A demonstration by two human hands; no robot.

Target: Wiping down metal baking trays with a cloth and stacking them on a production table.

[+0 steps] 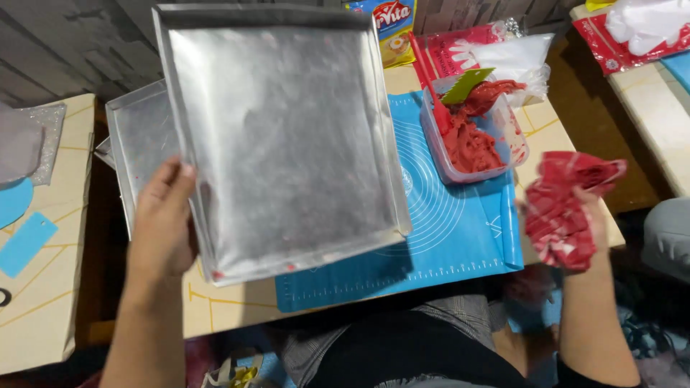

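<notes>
While I stood close by, this is what I saw.

Big tray: a flat, shiny metal tray (287, 136) was held up in the air, tipped a little, over the blue mat and the low table. It had small red smears near its bottom edge.

Left hand: the left hand (164, 219) gripped the big tray at its left rim, with the thumb on top and the fingers hidden under it.

Right hand: the right hand (571, 219) was off to the right, well apart from the tray. It wore a thin plastic glove smeared all over with red, and the fingers were curled around a crumpled bunch of that red-stained plastic. I could not tell how tight the grip was.

Second tray: another metal tray (140, 144) lay behind and to the left of the big one, partly covered by it.

Mat: a blue mat (460, 230) with white circles and ruler marks lay on the table (223, 309).

Tub: a clear plastic tub (478, 136) stood on the far right corner of the mat. It was full of red paste, with a green scraper (467, 85) and a red spatula (433, 93) stuck in it.

Farther back: a pack of plastic gloves (496, 54) lay just behind the tub, and a yellow packet (392, 25) lay beside that.
</notes>
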